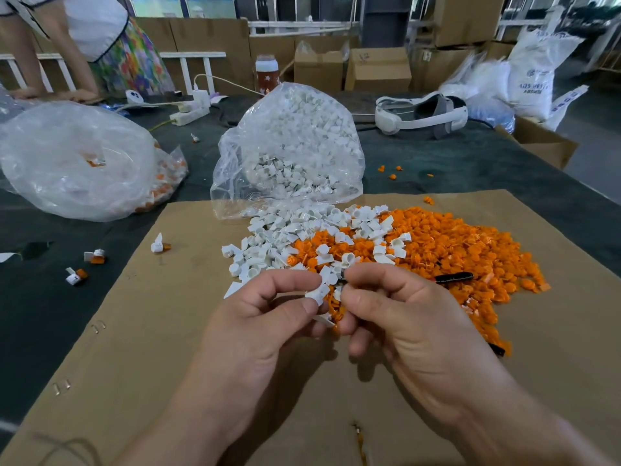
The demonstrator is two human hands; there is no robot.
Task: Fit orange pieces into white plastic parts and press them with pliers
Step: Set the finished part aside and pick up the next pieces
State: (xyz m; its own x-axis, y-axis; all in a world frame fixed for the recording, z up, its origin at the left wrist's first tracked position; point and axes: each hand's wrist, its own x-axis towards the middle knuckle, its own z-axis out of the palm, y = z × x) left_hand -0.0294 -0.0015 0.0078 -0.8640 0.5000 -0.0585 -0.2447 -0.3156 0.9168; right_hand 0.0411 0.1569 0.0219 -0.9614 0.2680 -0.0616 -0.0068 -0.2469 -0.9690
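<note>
My widest free room is the bare cardboard sheet (pixel 158 348) at lower left, and again at lower right past my right hand (pixel 396 314). My left hand (pixel 268 317) meets it at lower centre. Just above them the heap of white parts (pixel 285 230) and the orange pile (pixel 453 243) cover the sheet, with the pliers (pixel 453 278) lying on the orange. A tall clear bag of white parts (pixel 295 139) blocks a straight reach upward. At upper left a second bag (pixel 74 163) bulges, and a lane of dark table cover (pixel 198 159) runs between the two. Three white-and-orange pieces (pixel 95 256) dot the left.
</note>
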